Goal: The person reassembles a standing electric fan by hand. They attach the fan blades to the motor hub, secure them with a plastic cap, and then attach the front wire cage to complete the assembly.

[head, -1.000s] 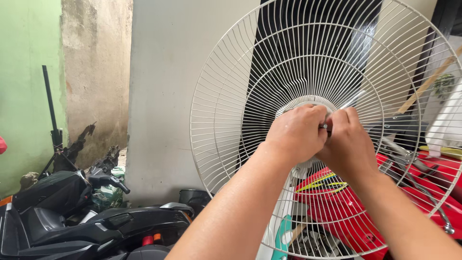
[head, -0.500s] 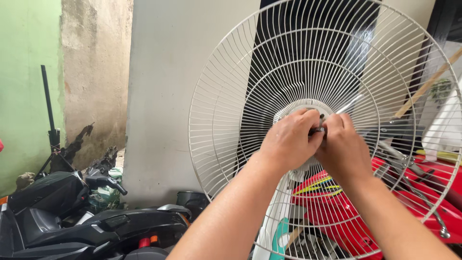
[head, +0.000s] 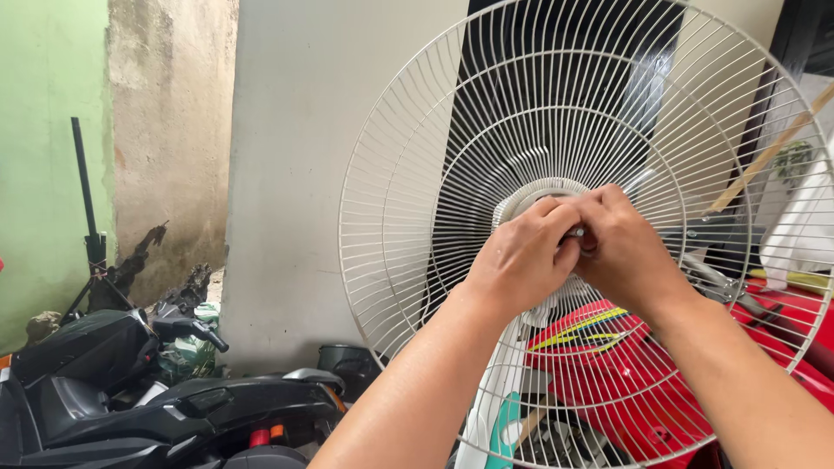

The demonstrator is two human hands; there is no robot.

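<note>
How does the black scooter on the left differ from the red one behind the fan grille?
The black scooter stands in the open at lower left, while the red scooter shows only through the wires of the white fan grille. The black one is plain and dark; the red one carries yellow stripes. Both hands, left hand and right hand, work in front of the red one, away from the black. Both scooters are parked low by the wall.

Both hands meet at the hub of a round white wire fan guard point(head: 521, 113): the left hand point(head: 521, 256) and right hand point(head: 630, 252) pinch a small metal part point(head: 576, 233) between their fingertips. Below the hands lies a red plastic panel point(head: 625, 382); a black scooter point(head: 130, 391) stands far left.
</note>
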